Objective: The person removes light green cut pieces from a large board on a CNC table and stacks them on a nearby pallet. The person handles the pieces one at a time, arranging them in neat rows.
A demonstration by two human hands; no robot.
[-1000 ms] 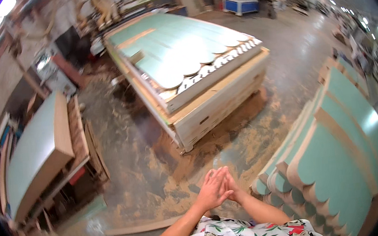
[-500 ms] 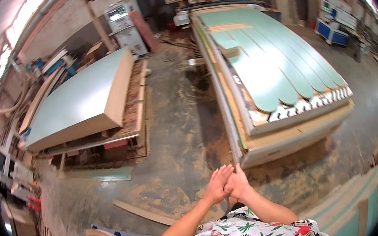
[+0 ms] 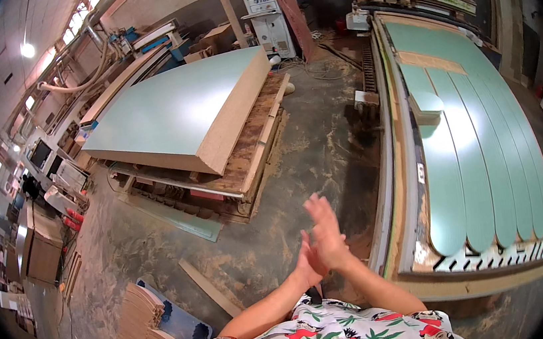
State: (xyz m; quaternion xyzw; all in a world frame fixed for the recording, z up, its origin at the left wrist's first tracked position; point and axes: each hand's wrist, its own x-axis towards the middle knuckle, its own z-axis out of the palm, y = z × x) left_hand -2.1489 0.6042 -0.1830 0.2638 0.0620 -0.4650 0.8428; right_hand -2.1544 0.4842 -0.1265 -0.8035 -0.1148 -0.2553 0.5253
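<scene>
In front of my body, above the floor, my two hands meet. My left hand (image 3: 308,264) is partly covered by the right, and its visible fingers are stretched out. My right hand (image 3: 327,235) lies against it with fingers extended upward, a little blurred. I see nothing held in either hand. To their right is the machine bed (image 3: 400,215) bearing a pale green board (image 3: 445,196) cut into long strips with rounded ends. A small stack of rounded green-topped pieces (image 3: 426,108) sits on the board's left side.
At the left, a thick stack of green-topped boards (image 3: 164,108) rests on a low wooden platform (image 3: 252,145). A wooden strip (image 3: 210,287) lies on the floor near my left forearm, beside stacked curved brown pieces (image 3: 135,325). A control cabinet (image 3: 268,26) stands at the back.
My view has turned to the left, so the machine bed sits farther right. My hands have shifted against each other, and the right hand now reaches higher than the left.
</scene>
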